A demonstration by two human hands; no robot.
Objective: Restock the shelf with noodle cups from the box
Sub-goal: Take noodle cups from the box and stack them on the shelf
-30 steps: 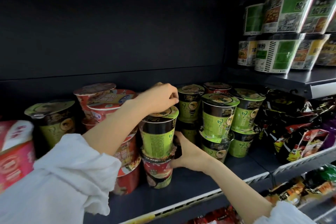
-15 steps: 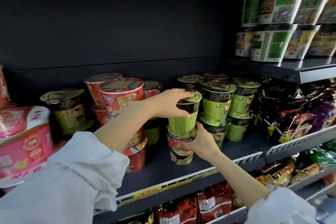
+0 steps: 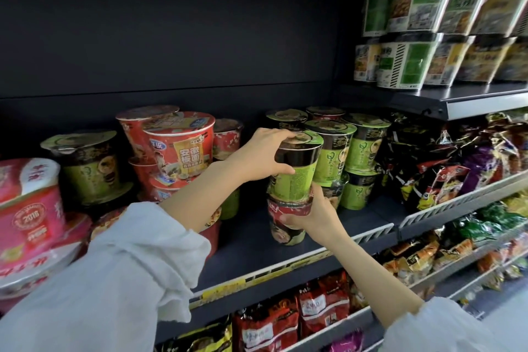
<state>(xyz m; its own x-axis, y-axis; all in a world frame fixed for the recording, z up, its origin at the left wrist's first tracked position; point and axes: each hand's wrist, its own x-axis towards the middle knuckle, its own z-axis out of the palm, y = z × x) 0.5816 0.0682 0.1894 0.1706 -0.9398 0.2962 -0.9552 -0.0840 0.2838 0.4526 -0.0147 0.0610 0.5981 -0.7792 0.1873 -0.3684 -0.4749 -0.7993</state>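
Dark metal shelf [image 3: 257, 240] carrying stacked noodle cups. To the right of the held pair, just beside it, a two-tier cluster of green-and-black paper noodle cups [image 3: 354, 151]; to the left, large red paper noodle bowls [image 3: 180, 151] partly hidden by the left forearm; far left, pink round tubs [image 3: 28, 208]. Dark crinkled snack bags [image 3: 445, 163] fill the neighbouring shelf at right. Centre: a green-and-black tapered noodle cup with foil lid [image 3: 294, 168] stands upright on a red-and-black noodle cup [image 3: 285, 223], whose base rests near the shelf's front edge. Left hand [image 3: 263, 154] curls over the upper cup's rim, thumb on its side; right hand [image 3: 311, 211] grasps the lower cup.
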